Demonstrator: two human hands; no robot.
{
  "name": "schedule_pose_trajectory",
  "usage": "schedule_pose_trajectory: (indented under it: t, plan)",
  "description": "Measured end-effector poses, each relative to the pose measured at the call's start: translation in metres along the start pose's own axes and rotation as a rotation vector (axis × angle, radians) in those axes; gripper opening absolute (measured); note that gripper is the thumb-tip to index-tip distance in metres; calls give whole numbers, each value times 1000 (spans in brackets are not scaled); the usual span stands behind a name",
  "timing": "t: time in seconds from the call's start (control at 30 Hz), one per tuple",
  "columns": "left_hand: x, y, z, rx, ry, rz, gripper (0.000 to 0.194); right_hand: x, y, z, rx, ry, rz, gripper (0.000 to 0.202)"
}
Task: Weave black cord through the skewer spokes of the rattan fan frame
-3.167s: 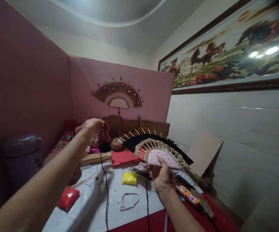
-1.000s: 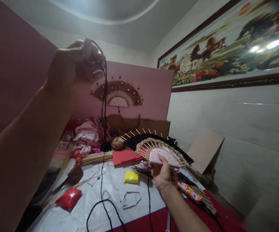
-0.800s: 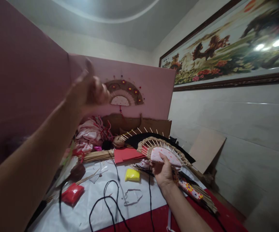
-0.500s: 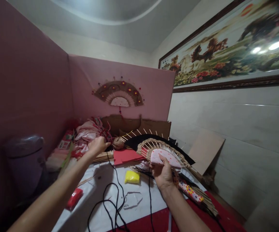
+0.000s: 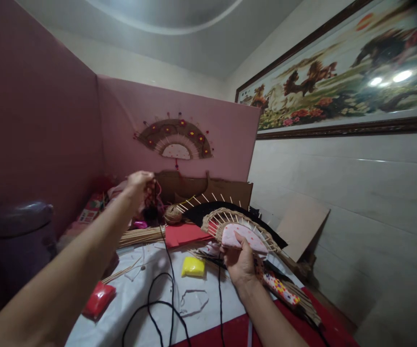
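My right hand is closed on the pink spotted base of a fan with woven cord and thin sticks, its black outer band spreading behind. At the back left my left hand is closed on dark and reddish strands that hang below it; their details are blurred. A black cord loops over the white cloth and runs up toward the strands. A ball of twine lies between my hands, behind a red sheet.
A yellow packet and a red packet lie on the cloth. Thin sticks are bundled at left. A finished fan hangs on the pink board. A patterned handle lies right, and a lidded container stands left.
My left hand has risen and moved slightly left, lifting the strands from the pile. My right hand still holds the fan, and the view has shifted slightly.
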State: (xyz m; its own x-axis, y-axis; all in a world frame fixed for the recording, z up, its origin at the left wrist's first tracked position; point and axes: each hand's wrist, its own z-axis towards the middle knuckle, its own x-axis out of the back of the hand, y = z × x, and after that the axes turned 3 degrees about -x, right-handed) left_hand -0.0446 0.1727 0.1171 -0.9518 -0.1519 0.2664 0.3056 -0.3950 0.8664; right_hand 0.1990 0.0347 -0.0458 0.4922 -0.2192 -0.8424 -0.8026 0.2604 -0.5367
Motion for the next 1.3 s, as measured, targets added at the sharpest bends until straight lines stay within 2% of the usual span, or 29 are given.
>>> schedule_pose_trajectory:
  t: [0.1, 0.2, 0.3, 0.4, 0.5, 0.53, 0.57, 0.63, 0.73, 0.83, 0.93, 1.03, 1.3]
  plan:
    - [20, 59, 7, -120, 69, -227, 15, -2, -1, -1, 15, 7, 9, 14]
    - [32, 107, -3, -280, 80, -398, 9, -3, -1, -2, 31, -6, 0, 14]
    - [36, 132, -24, -453, -55, -593, 12, -2, -1, -2, 31, -16, -16, 14]
    - [37, 135, -48, -513, -158, -645, 11, -3, -1, -3, 50, 4, -8, 14]
    - [35, 117, -61, -470, -327, -514, 12, -3, -1, -3, 53, 5, -1, 14]
    - [34, 106, -61, -429, -393, -390, 19, -3, -1, -3, 45, 3, -1, 14]
    - [31, 94, -58, -368, -411, -222, 29, -3, -1, -4, 39, 3, -1, 13]
    - [24, 62, -50, -271, -298, 226, 41, -3, -1, -4, 32, 6, -4, 12]
    - [9, 6, -40, -118, -234, 581, 33, -3, -1, -4, 41, -1, -4, 12]
    - [-7, -48, -47, -1, -206, 782, 27, -2, 0, -2, 22, -14, -13, 14]
    - [-23, -85, -64, 74, -174, 920, 26, 0, 1, -1, 36, -12, -5, 14]
    - [-33, -101, -73, 76, -192, 975, 23, -1, 0, -2, 64, -13, 5, 14]
    - [-33, -105, -66, 111, -206, 958, 25, -6, -2, -7, 46, -17, -3, 14]
